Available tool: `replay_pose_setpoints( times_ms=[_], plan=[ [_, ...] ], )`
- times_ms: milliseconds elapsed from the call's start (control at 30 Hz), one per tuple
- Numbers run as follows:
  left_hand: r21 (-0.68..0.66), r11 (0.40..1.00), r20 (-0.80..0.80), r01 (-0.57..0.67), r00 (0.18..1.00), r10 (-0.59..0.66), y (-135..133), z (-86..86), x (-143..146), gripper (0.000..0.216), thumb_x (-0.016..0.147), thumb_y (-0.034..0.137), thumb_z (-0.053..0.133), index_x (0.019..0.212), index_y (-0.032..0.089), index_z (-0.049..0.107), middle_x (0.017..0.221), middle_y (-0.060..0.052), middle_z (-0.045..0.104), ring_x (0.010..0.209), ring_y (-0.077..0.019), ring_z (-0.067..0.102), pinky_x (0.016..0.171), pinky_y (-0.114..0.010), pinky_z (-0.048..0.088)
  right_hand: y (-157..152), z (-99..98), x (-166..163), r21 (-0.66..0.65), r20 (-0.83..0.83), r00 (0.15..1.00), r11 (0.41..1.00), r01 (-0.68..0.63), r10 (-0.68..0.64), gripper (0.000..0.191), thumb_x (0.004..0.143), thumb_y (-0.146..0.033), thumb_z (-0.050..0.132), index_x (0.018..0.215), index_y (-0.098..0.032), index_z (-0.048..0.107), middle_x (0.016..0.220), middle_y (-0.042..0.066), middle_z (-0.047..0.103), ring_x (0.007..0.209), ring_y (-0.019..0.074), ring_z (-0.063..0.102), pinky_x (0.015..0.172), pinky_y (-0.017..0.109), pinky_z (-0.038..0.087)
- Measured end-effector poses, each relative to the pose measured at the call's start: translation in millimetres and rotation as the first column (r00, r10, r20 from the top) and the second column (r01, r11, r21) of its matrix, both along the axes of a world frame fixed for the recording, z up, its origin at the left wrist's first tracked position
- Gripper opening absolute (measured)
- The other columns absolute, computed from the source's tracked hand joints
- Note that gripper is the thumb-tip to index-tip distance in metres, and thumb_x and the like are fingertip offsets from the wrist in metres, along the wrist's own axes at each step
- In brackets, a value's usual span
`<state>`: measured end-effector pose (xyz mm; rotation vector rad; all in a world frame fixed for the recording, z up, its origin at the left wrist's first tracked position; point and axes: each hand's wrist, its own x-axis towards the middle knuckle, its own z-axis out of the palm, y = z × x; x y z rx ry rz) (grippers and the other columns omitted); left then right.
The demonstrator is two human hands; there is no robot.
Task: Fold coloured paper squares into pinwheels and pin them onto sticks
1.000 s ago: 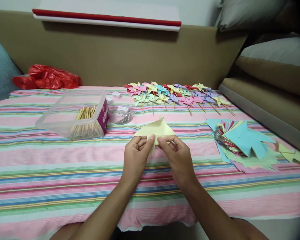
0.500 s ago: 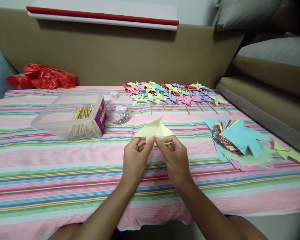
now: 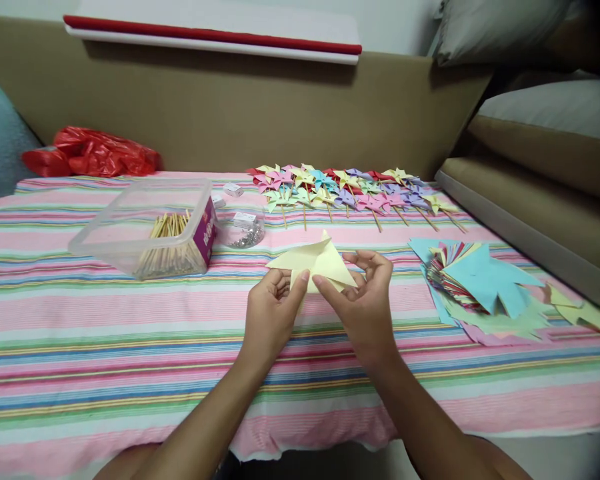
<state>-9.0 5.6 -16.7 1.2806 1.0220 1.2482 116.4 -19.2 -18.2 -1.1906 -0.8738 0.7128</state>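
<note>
A pale yellow paper pinwheel point(image 3: 313, 260), with no stick visible on it, is held up over the striped cloth between my two hands. My left hand point(image 3: 275, 303) pinches its near left side, thumb close to the centre and fingers curled behind. From the right, my right hand point(image 3: 365, 297) has its thumb on the paper near the middle, while its index and middle fingers lift away from the right blade. The fingers under the paper are partly hidden.
To the left stands a clear plastic box point(image 3: 95, 233) of wooden sticks point(image 3: 167, 247), beside a round container point(image 3: 240, 230) of small metal pieces. Finished pinwheels point(image 3: 340, 187) lie at the back. Cut paper sheets point(image 3: 485, 280) are piled right, near stacked cushions point(image 3: 540, 180).
My right hand has turned outward, its upper fingers opening away from the right blade. The left hand keeps its pinch, and the view has shifted slightly.
</note>
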Motion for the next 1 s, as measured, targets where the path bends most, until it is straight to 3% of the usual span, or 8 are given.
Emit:
replay_pose_setpoints(
  times_ms=[167, 300, 467, 533, 600, 700, 833, 1000],
  plan=[
    [0.159, 0.985, -0.211, 0.068, 0.977, -0.034, 4, 4.3, -9, 0.02, 0.086, 0.039, 0.071, 0.084, 0.02, 0.071, 0.084, -0.006, 0.075, 0.078, -0.0205, 0.065, 0.068, -0.028, 0.045, -2, 8.6, 23, -0.144, 0.038, 0.953, 0.946, -0.292, 0.3, 0.035, 0.076, -0.04, 0.08, 0.106, -0.023, 0.073, 0.118, 0.009, 0.07, 0.113, 0.0281, 0.066, 0.094, 0.041, 0.055],
    [0.235, 0.963, -0.29, 0.134, 0.955, -0.062, 7, 10.2, -17, 0.012, 0.081, 0.034, 0.076, 0.08, 0.022, 0.076, 0.079, -0.004, 0.076, 0.072, -0.0201, 0.064, 0.065, -0.027, 0.042, -3, 11.5, 28, -0.172, 0.069, 0.937, 0.929, -0.328, 0.343, 0.028, 0.076, -0.042, 0.08, 0.096, -0.023, 0.079, 0.113, 0.007, 0.073, 0.104, 0.0267, 0.068, 0.085, 0.038, 0.056],
    [0.192, 0.959, -0.344, 0.21, 0.929, -0.134, 11, 13.1, -22, 0.015, 0.081, 0.032, 0.076, 0.073, 0.02, 0.073, 0.071, -0.002, 0.071, 0.067, -0.0172, 0.06, 0.063, -0.025, 0.04, -3, 7.3, 25, -0.232, 0.126, 0.925, 0.917, -0.325, 0.36, 0.026, 0.074, -0.04, 0.081, 0.092, -0.021, 0.08, 0.103, 0.007, 0.076, 0.094, 0.0259, 0.07, 0.078, 0.036, 0.056],
    [0.131, 0.972, -0.22, 0.195, 0.962, -0.163, 12, 12.4, -20, 0.013, 0.081, 0.032, 0.076, 0.084, 0.02, 0.073, 0.084, -0.004, 0.074, 0.079, -0.0187, 0.065, 0.069, -0.025, 0.045, -3, 7.3, 22, -0.216, 0.053, 0.946, 0.929, -0.302, 0.32, 0.029, 0.074, -0.039, 0.081, 0.097, -0.021, 0.079, 0.104, 0.007, 0.077, 0.096, 0.0269, 0.071, 0.081, 0.038, 0.055],
    [0.037, 0.985, 0.01, 0.167, 0.986, -0.167, 10, 11.1, -14, 0.028, 0.078, 0.032, 0.08, 0.101, 0.021, 0.07, 0.102, -0.006, 0.074, 0.094, -0.0205, 0.068, 0.08, -0.027, 0.05, -2, 9.2, 16, -0.152, -0.116, 0.96, 0.951, -0.271, 0.255, 0.031, 0.076, -0.04, 0.08, 0.101, -0.021, 0.077, 0.105, 0.007, 0.078, 0.1, 0.0277, 0.071, 0.086, 0.039, 0.055],
    [-0.111, 0.976, 0.229, 0.185, 0.961, -0.156, 4, 8.6, -3, 0.044, 0.072, 0.03, 0.086, 0.11, 0.02, 0.068, 0.108, -0.007, 0.073, 0.094, -0.0189, 0.069, 0.085, -0.028, 0.052, -2, 12.6, 4, -0.039, -0.349, 0.911, 0.967, -0.251, 0.222, 0.031, 0.078, -0.039, 0.078, 0.101, -0.02, 0.075, 0.105, 0.007, 0.079, 0.104, 0.028, 0.071, 0.089, 0.04, 0.056],
    [-0.158, 0.978, 0.278, 0.138, 0.956, -0.09, -7, 4.4, 11, 0.027, 0.075, 0.034, 0.083, 0.092, 0.016, 0.072, 0.091, -0.004, 0.071, 0.085, -0.0159, 0.066, 0.078, -0.025, 0.052, -3, 10.1, -11, -0.011, -0.41, 0.875, 0.958, -0.286, 0.257, 0.028, 0.079, -0.039, 0.076, 0.101, -0.021, 0.074, 0.108, 0.007, 0.078, 0.102, 0.0275, 0.072, 0.087, 0.04, 0.057],
    [-0.207, 0.978, 0.309, 0.016, 0.95, 0.05, -12, -2.0, 16, 0.026, 0.079, 0.04, 0.079, 0.082, 0.015, 0.071, 0.079, -0.001, 0.068, 0.076, -0.0135, 0.061, 0.071, -0.023, 0.049, -5, 0.8, -22, -0.032, -0.511, 0.828, 0.958, -0.285, 0.23, 0.029, 0.077, -0.035, 0.079, 0.1, -0.018, 0.075, 0.106, 0.007, 0.078, 0.11, 0.0278, 0.069, 0.097, 0.041, 0.053]
  ],
)
